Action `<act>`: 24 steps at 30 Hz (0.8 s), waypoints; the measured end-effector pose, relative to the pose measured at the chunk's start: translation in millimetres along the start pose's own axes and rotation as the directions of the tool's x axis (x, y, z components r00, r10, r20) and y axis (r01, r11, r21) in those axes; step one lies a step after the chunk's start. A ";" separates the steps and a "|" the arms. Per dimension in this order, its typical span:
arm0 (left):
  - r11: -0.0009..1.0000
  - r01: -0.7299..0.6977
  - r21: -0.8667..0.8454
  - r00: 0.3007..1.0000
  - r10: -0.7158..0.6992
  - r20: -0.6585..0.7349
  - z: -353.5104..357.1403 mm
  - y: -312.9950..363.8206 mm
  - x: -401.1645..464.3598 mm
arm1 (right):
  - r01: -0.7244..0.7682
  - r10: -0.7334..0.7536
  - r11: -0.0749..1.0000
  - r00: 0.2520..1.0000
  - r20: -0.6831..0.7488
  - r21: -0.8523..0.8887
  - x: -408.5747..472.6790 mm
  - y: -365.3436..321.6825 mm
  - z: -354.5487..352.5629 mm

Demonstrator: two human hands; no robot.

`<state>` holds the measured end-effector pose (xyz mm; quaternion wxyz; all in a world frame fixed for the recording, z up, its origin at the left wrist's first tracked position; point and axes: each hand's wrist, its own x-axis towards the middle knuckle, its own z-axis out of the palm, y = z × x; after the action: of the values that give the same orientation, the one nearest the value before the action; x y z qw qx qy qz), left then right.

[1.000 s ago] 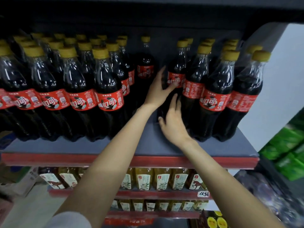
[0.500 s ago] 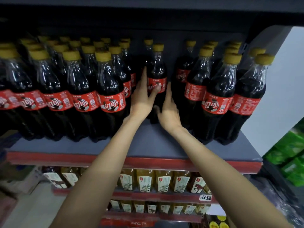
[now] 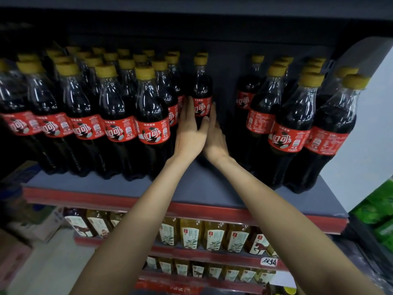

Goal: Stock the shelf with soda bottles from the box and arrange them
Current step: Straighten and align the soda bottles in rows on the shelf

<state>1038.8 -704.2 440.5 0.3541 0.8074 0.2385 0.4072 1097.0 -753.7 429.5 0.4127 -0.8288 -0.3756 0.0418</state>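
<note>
Change: both hands and the soda bottle [image 3: 202, 96] between them sit farther back and more to the left on the shelf [image 3: 212, 192] than half a second ago, now beside the left block of bottles [image 3: 89, 116].
Left hand: the left hand [image 3: 190, 133] lies flat against the bottle's left side, fingers straight and pointing up, thumb across the front near the label.
Right hand: the right hand [image 3: 214, 137] presses the bottle's right side with straight fingers; it overlaps the left at the heel.
Bottle: upright, yellow cap, red label, deep in the gap between the two groups.
Right group: bottles [image 3: 297, 124] stand apart from the hands, with bare shelf between.
Below: lower shelves carry yellow drink bottles [image 3: 212, 237] with pale labels.
Right edge: green packs [image 3: 378, 213] are blurred.
</note>
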 end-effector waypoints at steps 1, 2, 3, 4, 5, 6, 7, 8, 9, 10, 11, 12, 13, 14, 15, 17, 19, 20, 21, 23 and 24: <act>1.000 0.008 -0.013 1.000 -0.008 0.000 -1.3 2.3 -0.7 | -0.003 0.003 1.000 1.000 0.007 -0.003 -0.4 0.3 -0.3; 0.999 0.018 -0.033 1.000 -0.018 -0.002 -2.2 4.5 -2.1 | -0.008 0.008 1.000 1.000 0.019 -0.009 -1.3 0.8 -1.5; 0.998 0.019 -0.058 1.000 -0.020 -0.008 -3.6 7.7 -5.0 | -0.002 0.003 1.000 0.999 0.033 -0.014 -3.6 2.0 -3.6; 0.996 0.003 -0.086 1.000 -0.005 -0.024 -4.4 11.1 -9.1 | 0.024 -0.023 1.000 0.999 0.043 -0.017 -8.1 2.8 -7.3; 0.993 -0.035 -0.116 0.998 0.029 -0.054 -5.4 15.1 -14.6 | 0.069 -0.069 0.997 0.997 0.040 -0.019 -15.0 3.8 -12.3; 0.985 -0.087 -0.152 0.993 0.074 -0.091 -6.1 18.7 -20.1 | 0.127 -0.127 0.992 0.992 0.014 -0.013 -23.9 5.8 -18.1; 0.971 -0.139 -0.193 0.986 0.117 -0.120 -6.3 22.1 -25.4 | 0.181 -0.180 0.983 0.983 -0.034 0.009 -35.4 9.1 -24.8; 0.953 -0.179 -0.246 0.980 0.151 -0.129 -5.5 24.3 -29.4 | 0.219 -0.214 0.975 0.972 -0.092 0.043 -49.0 14.0 -31.0; 0.929 -0.195 -0.313 0.980 0.169 -0.109 -3.5 26.4 -32.2 | 0.244 -0.231 0.967 0.962 -0.146 0.077 -63.5 19.4 -36.5; 0.903 -0.179 -0.391 0.984 0.171 -0.056 -0.1 27.9 -32.9 | 0.255 -0.232 0.961 0.954 -0.187 0.105 -77.6 24.6 -40.4; 0.876 -0.133 -0.464 0.986 0.166 0.030 3.3 30.9 -32.7 | 0.242 -0.214 0.963 0.954 -0.210 0.121 -90.7 29.8 -42.6; 0.854 -0.057 -0.517 0.980 0.148 0.136 8.2 33.6 -31.4 | 0.210 -0.181 0.970 0.959 -0.217 0.124 -102.1 34.1 -42.8; 0.839 0.036 -0.543 0.962 0.119 0.247 13.8 37.5 -29.2 | 0.166 -0.139 0.979 0.968 -0.210 0.116 -111.7 37.0 -41.9; 0.831 0.124 -0.542 0.935 0.085 0.345 20.5 40.6 -25.8 | 0.121 -0.099 0.987 0.975 -0.198 0.104 -118.7 38.7 -39.7; 0.831 0.193 -0.521 0.905 0.054 0.421 26.1 44.7 -23.0 | 0.086 -0.067 0.992 0.981 -0.184 0.092 -124.2 39.5 -37.1; 0.828 0.281 -0.486 0.863 0.003 0.505 35.1 52.1 -18.6 | 0.046 -0.030 0.994 0.988 -0.153 0.100 -129.2 38.3 -33.3; 0.810 0.345 -0.474 0.842 -0.045 0.537 38.8 58.1 -18.0 | 0.009 0.011 0.988 0.992 -0.123 0.156 -126.7 35.9 -33.8; 0.808 0.356 -0.470 0.843 -0.061 0.535 39.6 59.3 -17.8 | -0.008 0.030 0.982 0.993 -0.113 0.187 -123.7 34.5 -35.1; 0.810 0.356 -0.466 0.849 -0.071 0.524 38.8 59.6 -18.5 | -0.014 0.037 0.980 0.993 -0.112 0.199 -121.0 33.7 -36.8; 0.812 0.349 -0.468 0.872 -0.099 0.479 34.5 55.9 -19.4 | 0.007 0.018 0.985 0.989 -0.145 0.173 -114.6 34.1 -41.7; 0.814 0.341 -0.469 0.886 -0.113 0.449 31.0 52.0 -20.5 | 0.025 0.002 0.987 0.987 -0.161 0.160 -111.1 35.4 -44.7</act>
<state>1058.1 -762.7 457.3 0.6533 0.7065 0.1343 0.2368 1055.4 -869.2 406.7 0.5078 -0.7910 -0.3412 0.0028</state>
